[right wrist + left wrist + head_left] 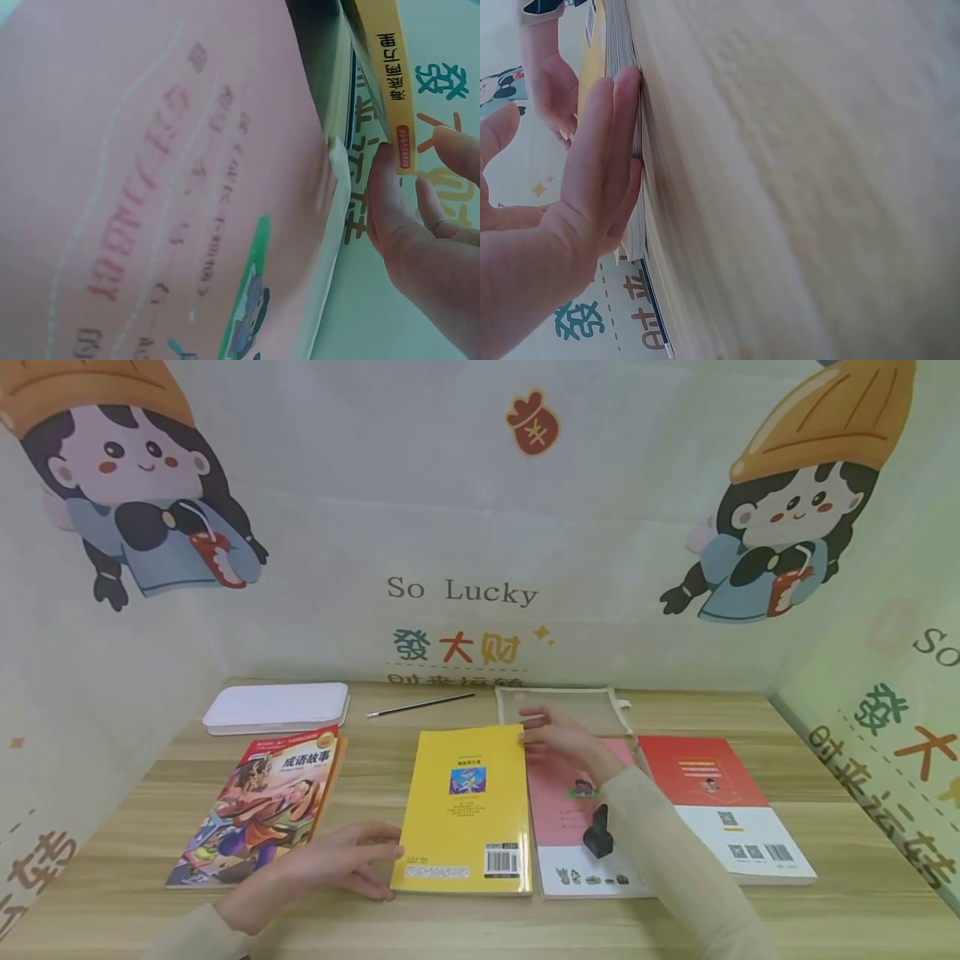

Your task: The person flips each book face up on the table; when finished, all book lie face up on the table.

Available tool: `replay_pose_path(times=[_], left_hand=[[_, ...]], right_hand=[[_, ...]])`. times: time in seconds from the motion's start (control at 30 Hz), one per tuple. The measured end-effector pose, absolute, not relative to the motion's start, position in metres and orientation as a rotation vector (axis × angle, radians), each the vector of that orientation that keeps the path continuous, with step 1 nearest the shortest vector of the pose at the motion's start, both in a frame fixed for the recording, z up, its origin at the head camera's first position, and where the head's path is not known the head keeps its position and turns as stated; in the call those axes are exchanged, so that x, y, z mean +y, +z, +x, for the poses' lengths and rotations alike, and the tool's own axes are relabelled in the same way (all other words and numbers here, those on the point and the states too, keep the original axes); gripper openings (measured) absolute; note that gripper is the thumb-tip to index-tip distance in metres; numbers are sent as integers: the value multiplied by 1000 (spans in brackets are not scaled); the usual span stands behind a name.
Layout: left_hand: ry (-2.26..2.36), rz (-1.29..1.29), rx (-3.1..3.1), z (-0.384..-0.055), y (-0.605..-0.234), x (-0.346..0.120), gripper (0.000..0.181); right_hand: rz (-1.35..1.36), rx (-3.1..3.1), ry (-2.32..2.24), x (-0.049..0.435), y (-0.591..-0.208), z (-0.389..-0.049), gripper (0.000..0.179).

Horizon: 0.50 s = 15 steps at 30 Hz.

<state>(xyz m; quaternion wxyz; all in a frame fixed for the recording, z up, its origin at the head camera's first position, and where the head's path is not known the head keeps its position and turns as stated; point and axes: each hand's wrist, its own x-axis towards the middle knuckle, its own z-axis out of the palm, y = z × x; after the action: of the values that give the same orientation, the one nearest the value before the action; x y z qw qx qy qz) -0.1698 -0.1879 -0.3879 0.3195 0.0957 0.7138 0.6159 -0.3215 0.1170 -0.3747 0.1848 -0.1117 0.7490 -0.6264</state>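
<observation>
A yellow book (467, 810) lies back cover up in the middle of the table, with a barcode at its lower right. My left hand (330, 864) is at its lower left edge; in the left wrist view, the straight fingers (592, 161) rest along the page edges. At the upper right edge is my right hand (562, 742). The right wrist view has its fingertips against the book's yellow spine (397, 97), the thumb held apart. Close on the right lies a pink and white book (555, 822), partly hidden by the right forearm.
At the left lies a colourful storybook (262, 802), with a white case (277, 706) behind it. A pencil (420, 705) and a mesh pouch (562, 697) lie at the back. A red and white book (720, 810) is at the right. Printed cloth walls (465, 527) enclose the table.
</observation>
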Motion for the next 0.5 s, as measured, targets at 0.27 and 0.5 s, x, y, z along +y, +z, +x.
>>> replay_pose_path(times=[0.27, 0.5], left_hand=[[1606, 263, 1880, -172, -389, -190, 64], [1588, 275, 1863, -174, -390, -192, 61]], right_hand=[[-383, 2115, -1751, 120, -369, -320, 49], [-504, 2075, -1833, 126, -366, -316, 44]])
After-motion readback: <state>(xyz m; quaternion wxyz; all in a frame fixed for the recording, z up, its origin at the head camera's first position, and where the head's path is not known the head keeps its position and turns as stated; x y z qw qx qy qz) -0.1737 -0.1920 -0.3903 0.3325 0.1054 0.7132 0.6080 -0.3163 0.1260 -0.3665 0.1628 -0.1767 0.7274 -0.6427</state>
